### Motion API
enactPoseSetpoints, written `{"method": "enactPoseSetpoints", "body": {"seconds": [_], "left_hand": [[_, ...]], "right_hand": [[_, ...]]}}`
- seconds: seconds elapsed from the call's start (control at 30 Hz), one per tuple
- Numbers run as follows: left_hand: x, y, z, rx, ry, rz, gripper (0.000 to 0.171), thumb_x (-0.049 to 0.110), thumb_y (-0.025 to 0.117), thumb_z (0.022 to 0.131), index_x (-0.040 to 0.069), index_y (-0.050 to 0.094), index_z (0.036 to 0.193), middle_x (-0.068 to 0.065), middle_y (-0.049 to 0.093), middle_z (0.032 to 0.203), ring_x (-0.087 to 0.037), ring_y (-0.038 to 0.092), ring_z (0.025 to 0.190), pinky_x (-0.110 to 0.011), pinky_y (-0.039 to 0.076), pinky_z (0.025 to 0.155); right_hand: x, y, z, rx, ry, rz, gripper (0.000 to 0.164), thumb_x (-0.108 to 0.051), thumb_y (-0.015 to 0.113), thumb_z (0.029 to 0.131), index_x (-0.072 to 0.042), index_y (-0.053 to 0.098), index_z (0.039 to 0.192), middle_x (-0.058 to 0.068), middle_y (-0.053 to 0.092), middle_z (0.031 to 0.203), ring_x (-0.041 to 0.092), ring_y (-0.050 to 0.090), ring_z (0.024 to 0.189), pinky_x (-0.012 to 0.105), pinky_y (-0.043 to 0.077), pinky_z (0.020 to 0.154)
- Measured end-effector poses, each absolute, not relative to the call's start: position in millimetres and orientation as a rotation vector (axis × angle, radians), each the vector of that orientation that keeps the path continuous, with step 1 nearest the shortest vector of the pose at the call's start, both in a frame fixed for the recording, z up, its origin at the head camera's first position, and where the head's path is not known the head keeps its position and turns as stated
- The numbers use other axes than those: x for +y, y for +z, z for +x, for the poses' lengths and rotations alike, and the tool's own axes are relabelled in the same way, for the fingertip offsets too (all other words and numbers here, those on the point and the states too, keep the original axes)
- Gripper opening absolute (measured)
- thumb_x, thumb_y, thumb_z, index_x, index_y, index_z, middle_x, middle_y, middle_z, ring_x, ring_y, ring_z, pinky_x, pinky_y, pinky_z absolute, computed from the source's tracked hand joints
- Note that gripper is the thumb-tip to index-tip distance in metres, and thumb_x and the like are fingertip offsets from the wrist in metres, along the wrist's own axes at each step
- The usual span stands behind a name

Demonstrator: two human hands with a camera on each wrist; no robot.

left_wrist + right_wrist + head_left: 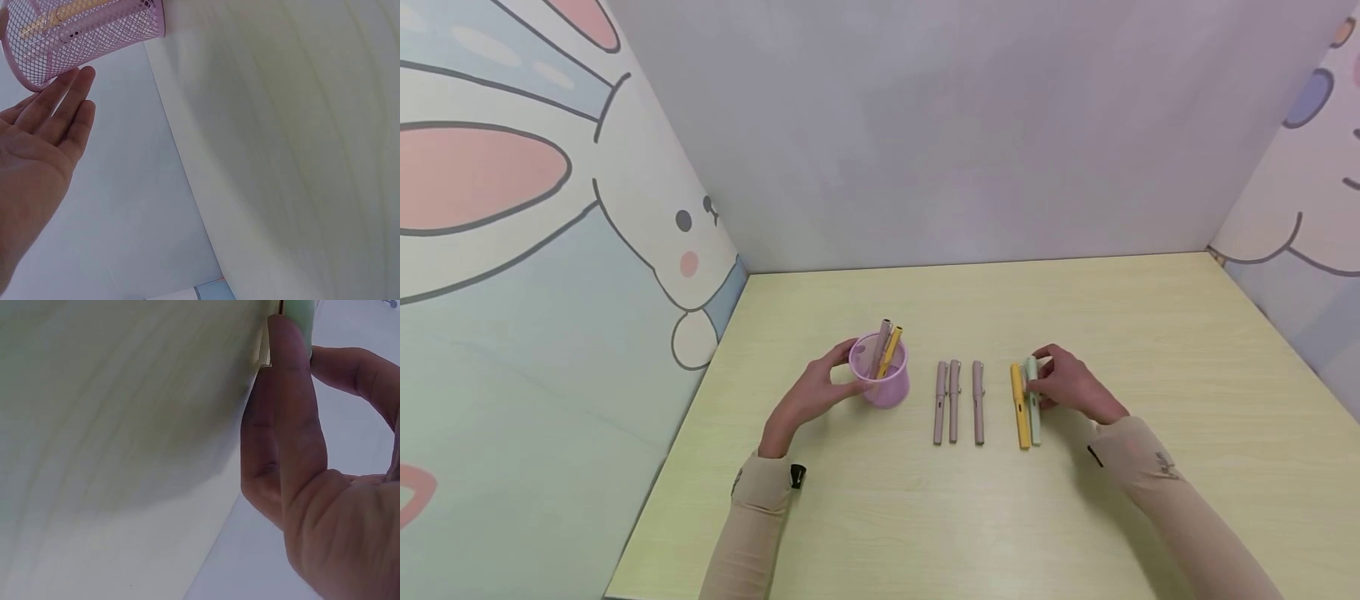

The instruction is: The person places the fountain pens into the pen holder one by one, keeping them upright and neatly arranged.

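Note:
My left hand [812,392] grips a pink mesh pen holder [891,393], thumb on its near side and fingers at its far left. Inside the holder stand a mauve pen [878,350] and a yellow pen [891,346]. In the left wrist view the fingers lie along the mesh [112,31]. On the right, a mint green pen [1035,421] is pinched between the thumb and fingers of my right hand [1071,385]. Close along its left side lies another yellow pen [1021,408]. Whether the green pen is off the table, I cannot tell.
Between the hands, several mauve pens lie roughly parallel on the pale wooden table [880,517]: a close pair [940,404] and one [978,404] slightly apart. A plain wall [940,150] rises behind, with a rabbit-printed panel [550,350] at the left and another printed panel at the right.

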State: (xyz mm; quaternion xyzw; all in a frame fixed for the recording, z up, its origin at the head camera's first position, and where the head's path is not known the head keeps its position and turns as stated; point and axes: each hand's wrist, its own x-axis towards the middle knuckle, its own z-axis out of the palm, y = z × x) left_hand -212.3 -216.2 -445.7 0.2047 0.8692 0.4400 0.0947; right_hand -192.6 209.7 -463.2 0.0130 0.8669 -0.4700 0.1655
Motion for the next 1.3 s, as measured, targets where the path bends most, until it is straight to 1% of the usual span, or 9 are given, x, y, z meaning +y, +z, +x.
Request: {"method": "enactPoseSetpoints", "body": {"seconds": [0.17, 0.43, 0.53, 0.73, 0.9, 1.03, 1.3], "left_hand": [[-216.3, -445.1, -213.0, 2.578, 1.302, 0.608, 0.080, 0.038, 0.077, 0.093, 0.014, 0.039, 0.159, -0.011, 0.053, 0.151, -0.033, 0.046, 0.141, -0.067, 0.033, 0.111], [-216.9, -445.3, -213.8, 2.578, 1.294, 0.598, 0.081, 0.038, 0.077, 0.093, 0.013, 0.038, 0.160, -0.011, 0.052, 0.152, -0.034, 0.046, 0.141, -0.067, 0.033, 0.111], [-216.5, -445.6, -213.9, 2.575, 1.299, 0.599, 0.081, 0.038, 0.077, 0.093, 0.014, 0.038, 0.160, -0.011, 0.052, 0.152, -0.034, 0.046, 0.141, -0.066, 0.033, 0.112], [-215.7, -445.3, -213.4, 2.570, 1.306, 0.598, 0.080, 0.038, 0.076, 0.093, 0.015, 0.039, 0.160, -0.011, 0.051, 0.153, -0.033, 0.045, 0.142, -0.066, 0.033, 0.112], [-215.9, -444.5, -213.5, 2.574, 1.303, 0.588, 0.080, 0.039, 0.077, 0.093, 0.016, 0.039, 0.160, -0.009, 0.051, 0.153, -0.032, 0.046, 0.141, -0.066, 0.033, 0.112], [-216.0, -444.7, -213.7, 2.576, 1.296, 0.586, 0.081, 0.040, 0.077, 0.093, 0.016, 0.039, 0.160, -0.009, 0.051, 0.153, -0.032, 0.046, 0.141, -0.066, 0.034, 0.111], [-216.3, -446.3, -214.8, 2.563, 1.303, 0.594, 0.081, 0.039, 0.077, 0.093, 0.015, 0.038, 0.160, -0.011, 0.050, 0.154, -0.033, 0.044, 0.142, -0.066, 0.033, 0.112]], "right_hand": [[215.1, -465.7, -192.9, 2.442, -1.471, -0.001, 0.062, -0.001, 0.067, 0.095, 0.013, 0.033, 0.144, 0.024, 0.053, 0.108, 0.023, 0.067, 0.079, 0.036, 0.061, 0.068], [218.5, -464.3, -191.3, 2.437, -1.649, -0.078, 0.064, 0.000, 0.067, 0.095, 0.012, 0.033, 0.148, 0.025, 0.052, 0.112, 0.027, 0.063, 0.092, 0.038, 0.062, 0.072], [218.9, -462.6, -191.0, 2.436, -1.702, -0.114, 0.065, 0.000, 0.068, 0.096, 0.010, 0.032, 0.149, 0.026, 0.052, 0.114, 0.026, 0.061, 0.095, 0.039, 0.062, 0.074], [216.2, -460.6, -191.0, 2.459, -1.780, -0.148, 0.066, 0.001, 0.069, 0.096, 0.006, 0.033, 0.151, 0.026, 0.050, 0.118, 0.017, 0.060, 0.094, 0.039, 0.062, 0.074], [212.1, -461.3, -193.5, 2.498, -1.856, -0.215, 0.063, 0.004, 0.068, 0.095, 0.007, 0.036, 0.150, 0.027, 0.052, 0.115, 0.011, 0.061, 0.090, 0.035, 0.062, 0.071], [208.2, -462.9, -194.6, 2.481, -1.949, -0.277, 0.061, 0.008, 0.067, 0.095, 0.008, 0.037, 0.148, 0.027, 0.051, 0.112, 0.009, 0.062, 0.088, 0.033, 0.062, 0.070], [200.6, -460.7, -195.5, 2.487, -2.066, -0.353, 0.061, 0.007, 0.068, 0.095, 0.006, 0.037, 0.148, 0.024, 0.050, 0.111, 0.009, 0.063, 0.091, 0.041, 0.062, 0.069]]}}
